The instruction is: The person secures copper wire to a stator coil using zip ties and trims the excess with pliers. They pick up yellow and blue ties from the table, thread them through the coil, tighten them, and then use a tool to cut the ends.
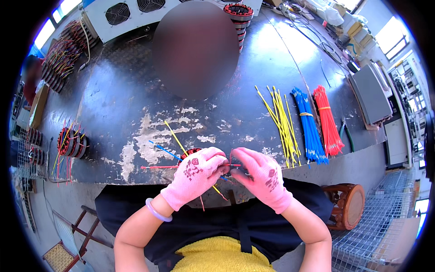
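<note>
My left hand [199, 168], in a pink glove, is closed over a small red-and-black wound motor stator [189, 153] at the table's near edge and mostly hides it. From under that hand stick out a yellow wire [174, 134], a blue wire [164, 150] and a red wire [156, 167]. Close beside it, my gloved right hand [258, 172] pinches thin red wire [235, 165] between thumb and fingers. The fingertips of both hands nearly meet. Exactly how the wire joins the stator is hidden by the fingers.
Yellow wires [284, 124], a blue wire bundle [308, 124] and a red wire bundle [327, 120] lie to the right, with pliers [347, 133] beyond. More stators [72, 143] stand at the left, others stacked [239, 13] at the back. A blurred patch covers the table's far middle.
</note>
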Action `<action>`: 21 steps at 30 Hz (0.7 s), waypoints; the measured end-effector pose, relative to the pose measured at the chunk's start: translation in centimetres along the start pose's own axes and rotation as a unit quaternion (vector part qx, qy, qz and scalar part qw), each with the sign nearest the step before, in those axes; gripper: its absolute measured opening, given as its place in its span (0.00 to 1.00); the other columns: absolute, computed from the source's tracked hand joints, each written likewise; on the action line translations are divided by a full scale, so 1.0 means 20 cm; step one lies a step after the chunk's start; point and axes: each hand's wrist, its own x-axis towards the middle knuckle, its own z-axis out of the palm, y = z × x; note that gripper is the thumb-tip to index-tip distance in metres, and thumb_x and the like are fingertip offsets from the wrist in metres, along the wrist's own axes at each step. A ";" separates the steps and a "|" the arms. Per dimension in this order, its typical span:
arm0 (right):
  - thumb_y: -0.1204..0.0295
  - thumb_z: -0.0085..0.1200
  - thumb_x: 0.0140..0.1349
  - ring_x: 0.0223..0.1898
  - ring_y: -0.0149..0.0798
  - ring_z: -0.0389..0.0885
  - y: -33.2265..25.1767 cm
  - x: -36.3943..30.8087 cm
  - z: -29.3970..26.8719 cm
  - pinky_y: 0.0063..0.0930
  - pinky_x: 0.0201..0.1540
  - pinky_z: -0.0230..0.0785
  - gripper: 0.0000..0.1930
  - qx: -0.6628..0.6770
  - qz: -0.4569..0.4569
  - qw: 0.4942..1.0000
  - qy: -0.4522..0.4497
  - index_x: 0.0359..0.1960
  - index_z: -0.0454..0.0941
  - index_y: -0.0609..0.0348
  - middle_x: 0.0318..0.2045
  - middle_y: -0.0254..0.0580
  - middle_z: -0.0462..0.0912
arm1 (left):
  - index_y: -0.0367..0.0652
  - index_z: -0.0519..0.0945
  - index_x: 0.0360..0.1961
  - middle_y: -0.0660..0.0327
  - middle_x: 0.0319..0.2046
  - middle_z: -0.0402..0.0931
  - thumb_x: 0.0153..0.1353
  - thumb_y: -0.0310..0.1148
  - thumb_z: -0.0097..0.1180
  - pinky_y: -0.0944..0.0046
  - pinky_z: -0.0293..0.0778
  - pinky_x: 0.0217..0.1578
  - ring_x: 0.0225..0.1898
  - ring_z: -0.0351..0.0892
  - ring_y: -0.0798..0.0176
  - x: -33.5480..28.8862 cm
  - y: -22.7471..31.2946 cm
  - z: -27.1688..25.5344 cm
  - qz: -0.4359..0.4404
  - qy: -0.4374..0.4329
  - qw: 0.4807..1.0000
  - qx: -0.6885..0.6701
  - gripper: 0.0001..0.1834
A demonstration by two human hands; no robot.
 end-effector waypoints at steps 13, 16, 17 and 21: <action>0.66 0.45 0.73 0.29 0.24 0.75 0.07 0.12 -0.04 0.23 0.32 0.69 0.14 0.449 0.383 0.732 -0.340 0.41 0.80 0.62 0.29 0.29 0.82 | 0.45 0.78 0.39 0.60 0.39 0.77 0.59 0.27 0.63 0.55 0.78 0.39 0.40 0.81 0.51 -0.01 -0.02 0.00 -0.003 -0.040 0.998 -0.042 0.08; 0.71 0.54 0.68 0.32 0.30 0.80 0.06 0.07 -0.08 0.27 0.37 0.73 0.08 0.262 0.189 0.914 -0.245 0.44 0.81 0.60 0.32 0.37 0.83 | 0.45 0.78 0.39 0.61 0.39 0.77 0.59 0.28 0.63 0.55 0.78 0.39 0.41 0.81 0.52 -0.01 -0.02 0.00 -0.018 -0.055 0.998 -0.038 0.09; 0.73 0.60 0.63 0.34 0.36 0.84 0.04 0.04 -0.09 0.32 0.39 0.75 0.10 0.168 0.126 0.962 -0.172 0.45 0.81 0.58 0.36 0.41 0.83 | 0.45 0.78 0.39 0.61 0.39 0.77 0.59 0.28 0.63 0.56 0.78 0.39 0.41 0.81 0.52 -0.01 -0.02 0.00 -0.017 -0.051 0.998 -0.033 0.09; 0.70 0.60 0.64 0.35 0.41 0.83 0.04 0.05 -0.03 0.33 0.38 0.74 0.09 -0.006 -0.079 0.994 -0.074 0.44 0.78 0.56 0.36 0.40 0.82 | 0.45 0.78 0.38 0.61 0.38 0.77 0.58 0.28 0.64 0.56 0.78 0.39 0.41 0.82 0.52 0.00 -0.01 -0.01 -0.016 -0.045 0.998 -0.039 0.08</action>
